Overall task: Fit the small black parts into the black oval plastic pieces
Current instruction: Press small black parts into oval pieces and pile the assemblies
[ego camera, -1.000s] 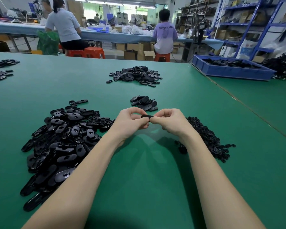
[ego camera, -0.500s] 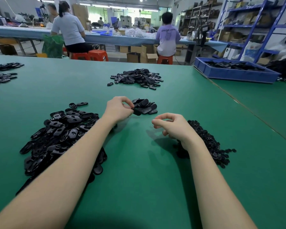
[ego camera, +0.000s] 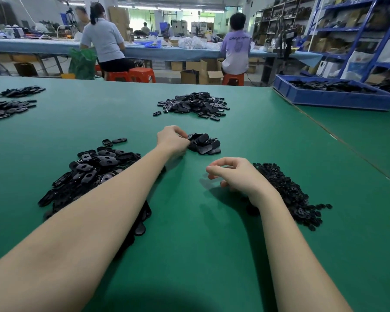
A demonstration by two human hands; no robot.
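Note:
A big heap of black oval pieces (ego camera: 95, 167) lies on the green table (ego camera: 189, 244) to the left, partly under my left forearm. A heap of small black parts (ego camera: 286, 192) lies on the right. My left hand (ego camera: 172, 138) reaches forward to a small stack of oval pieces (ego camera: 205, 144); its curled fingertips pinch an oval piece at the stack's left edge. Loosely curled and holding nothing I can see, my right hand (ego camera: 234, 174) hovers just left of the small parts.
Another heap of oval pieces (ego camera: 194, 105) lies further back at the centre, and two more heaps (ego camera: 7, 106) sit at the far left. A blue bin (ego camera: 333, 97) of black parts stands at the back right. People sit at a bench behind the table.
One second ago both hands held one oval piece together at the centre. My left hand then carried it forward to the small stack, while my right hand let go and drew back.

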